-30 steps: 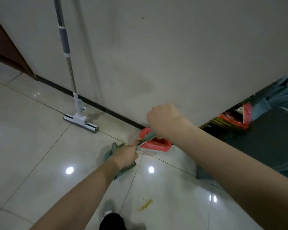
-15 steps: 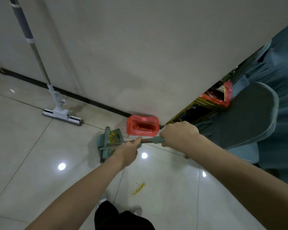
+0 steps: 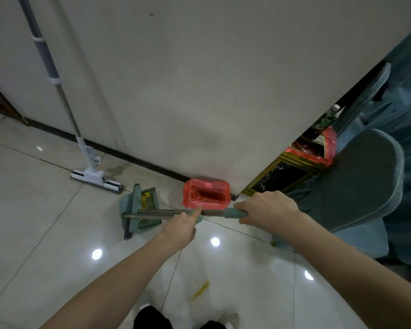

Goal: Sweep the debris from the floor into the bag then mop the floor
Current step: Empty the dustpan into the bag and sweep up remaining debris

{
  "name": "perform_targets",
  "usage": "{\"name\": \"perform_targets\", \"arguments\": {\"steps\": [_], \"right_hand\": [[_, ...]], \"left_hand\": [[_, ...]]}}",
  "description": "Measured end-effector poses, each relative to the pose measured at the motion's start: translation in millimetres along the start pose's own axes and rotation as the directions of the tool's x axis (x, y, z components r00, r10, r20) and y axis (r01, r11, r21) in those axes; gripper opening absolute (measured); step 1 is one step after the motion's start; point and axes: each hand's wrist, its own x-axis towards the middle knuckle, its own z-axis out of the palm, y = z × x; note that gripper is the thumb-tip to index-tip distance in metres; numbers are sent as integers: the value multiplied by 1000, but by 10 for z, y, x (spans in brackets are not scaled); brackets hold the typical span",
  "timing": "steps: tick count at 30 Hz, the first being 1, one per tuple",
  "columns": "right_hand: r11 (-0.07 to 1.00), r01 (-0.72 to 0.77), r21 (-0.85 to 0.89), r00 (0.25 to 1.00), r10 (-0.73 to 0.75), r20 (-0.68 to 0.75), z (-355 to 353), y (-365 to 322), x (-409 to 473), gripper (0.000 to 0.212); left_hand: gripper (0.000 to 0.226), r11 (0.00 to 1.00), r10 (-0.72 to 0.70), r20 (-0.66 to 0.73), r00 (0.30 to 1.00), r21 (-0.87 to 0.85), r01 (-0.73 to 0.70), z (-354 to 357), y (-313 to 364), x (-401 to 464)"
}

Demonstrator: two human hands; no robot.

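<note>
A green dustpan (image 3: 150, 211) holding yellow debris (image 3: 144, 200) hangs low over the floor, left of a small bin lined with a red bag (image 3: 207, 197). The green broom head (image 3: 135, 205) lies against the pan. Two metal handles (image 3: 161, 213) run side by side from the pan toward me. My left hand (image 3: 182, 227) grips the shorter one near its green cap. My right hand (image 3: 268, 210) grips the green grip of the longer one, just right of the bag. A white flat mop (image 3: 94, 176) leans on the wall at left. A yellow smear (image 3: 200, 290) marks the tile near my feet.
The white wall (image 3: 199, 91) with a dark baseboard ends at a corner right of the bin. Teal-covered chairs (image 3: 365, 181) crowd the right side. A second bin with a red bag (image 3: 314, 150) stands behind the corner. Glossy tile floor (image 3: 45, 222) stretches left.
The dustpan has turned so its debris shows and now sits left of the red bag. My right hand has moved right, off the bag. The view shifted slightly.
</note>
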Motion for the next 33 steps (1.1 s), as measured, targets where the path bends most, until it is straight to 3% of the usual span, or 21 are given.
{"name": "perform_targets", "arguments": {"steps": [7,12,16,23,27,33], "right_hand": [[988,135,-79,981,-145,-129,266,462,14,29],[946,229,-230,929,-283,-240,322,803,-96,27],[883,284,-373,881,-394,-261,254,984,-159,22],[808,339,-482,884,-450,-131,409,910,-294,27],[787,319,-528,862,-473,-184,453,760,-289,27],[869,254,-425,924,-348,-160,533,1159,-166,25]], "left_hand": [[66,981,-192,-66,979,21,193,103,431,20],[63,935,-345,-171,923,-146,323,298,947,-26],[56,893,-414,-240,878,-293,341,445,1353,-56],[61,839,-494,-167,854,-349,417,928,1553,-149],[65,827,-507,-151,849,-362,430,984,1531,-183],[67,757,-585,-170,793,-464,460,1247,1080,-910]]}}
